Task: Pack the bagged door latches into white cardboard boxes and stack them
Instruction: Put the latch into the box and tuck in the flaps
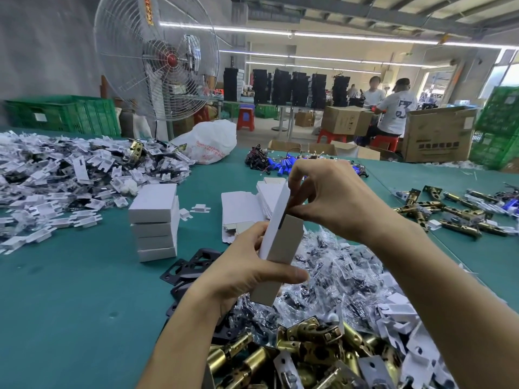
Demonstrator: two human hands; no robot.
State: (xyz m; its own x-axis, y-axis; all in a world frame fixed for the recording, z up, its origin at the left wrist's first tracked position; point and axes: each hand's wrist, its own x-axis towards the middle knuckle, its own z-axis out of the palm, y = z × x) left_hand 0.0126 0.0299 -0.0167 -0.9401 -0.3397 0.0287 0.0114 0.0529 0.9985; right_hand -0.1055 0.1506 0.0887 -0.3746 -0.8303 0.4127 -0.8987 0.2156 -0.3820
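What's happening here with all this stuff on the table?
A person is working on a small white box. The left hand grips its lower part while the right hand pinches the flap at its top end. A stack of closed boxes stands to the left on the green table, and a pile of bagged latches lies under the hands.
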